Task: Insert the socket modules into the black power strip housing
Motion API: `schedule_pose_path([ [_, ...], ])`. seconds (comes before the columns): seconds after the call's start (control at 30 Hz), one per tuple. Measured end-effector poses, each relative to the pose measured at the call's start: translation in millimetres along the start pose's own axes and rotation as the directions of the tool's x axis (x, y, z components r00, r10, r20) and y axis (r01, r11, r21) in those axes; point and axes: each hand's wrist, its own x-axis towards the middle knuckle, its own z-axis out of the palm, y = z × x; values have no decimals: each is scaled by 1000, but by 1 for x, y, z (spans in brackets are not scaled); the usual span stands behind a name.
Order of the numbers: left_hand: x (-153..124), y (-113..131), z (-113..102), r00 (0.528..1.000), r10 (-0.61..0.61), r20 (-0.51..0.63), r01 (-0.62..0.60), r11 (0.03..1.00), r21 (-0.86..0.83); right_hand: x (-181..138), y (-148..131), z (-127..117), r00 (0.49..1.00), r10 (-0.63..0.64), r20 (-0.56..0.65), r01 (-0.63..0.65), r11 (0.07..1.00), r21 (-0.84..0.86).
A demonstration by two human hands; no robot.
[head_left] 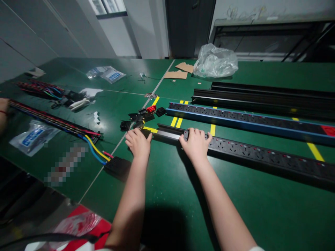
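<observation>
My right hand (195, 143) grips the near end of a long black power strip (251, 153), its fingers over the row of sockets. An open stretch of the strip's metal channel (169, 135) reaches left beyond it. My left hand (138, 143) is just off the channel's left end, fingers curled over a small dark piece, mostly hidden. Right behind that hand lie loose black socket modules (146, 116) and a red module (151, 109). A black block (117, 167) with blue, yellow and red wires lies left of my left forearm.
Behind the black strip lie a blue power strip (235, 123) and black channels (251, 99). A wire bundle (52, 116) crosses the left side, where another person's hand (3, 113) touches its end. Plastic bags (216, 61) and cardboard scraps (176, 75) sit at the back.
</observation>
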Motion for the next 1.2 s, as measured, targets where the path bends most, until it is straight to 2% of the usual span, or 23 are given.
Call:
schedule_pose_path([
  [0.1, 4, -1, -4, 1000, 23, -3, -23, 1000, 8, -1, 4, 0, 999, 35, -21, -35, 999, -38],
  [0.23, 11, -3, -7, 1000, 11, -29, -12, 999, -42, -3, 5, 3, 998, 4, -63, -9, 997, -71],
  [0.3, 16, -7, -6, 997, -29, -67, 19, 990, -143, -3, 5, 4, 998, -8, -63, 3, 997, -77],
  [0.37, 21, -12, -3, 990, -85, -115, 43, 945, -323, -3, 5, 5, 998, -19, -56, 15, 997, -73],
  [0.43, 29, -16, 3, 977, -156, -144, 51, 831, -555, -3, 6, 5, 998, -28, -53, 25, 998, -62],
  [0.53, 40, -14, 14, 957, -276, -85, 83, 542, -836, -3, 8, 3, 998, -28, -48, 26, 999, -29],
  [0.63, 47, -4, 23, 941, -335, 41, 148, 301, -942, -2, 13, -2, 999, -21, -27, 21, 1000, -3],
  [0.73, 47, 7, 30, 939, -313, 142, 212, 204, -956, -2, 18, -7, 1000, 20, -19, -21, 999, -44],
  [0.83, 42, 13, 38, 940, -288, 184, 255, 234, -938, -1, 22, -7, 999, 33, -27, -35, 998, -59],
  [0.97, 37, 10, 49, 964, -259, 62, 170, 423, -890, -3, 23, 0, 999, -5, -42, 2, 998, -62],
  [1.03, 36, 7, 52, 976, -216, 23, 124, 466, -876, -4, 23, 2, 999, -20, -42, 17, 998, -66],
  [1.2, 39, 4, 52, 994, -107, 33, 71, 372, -926, -2, 26, -4, 1000, -15, -8, 15, 1000, -27],
])
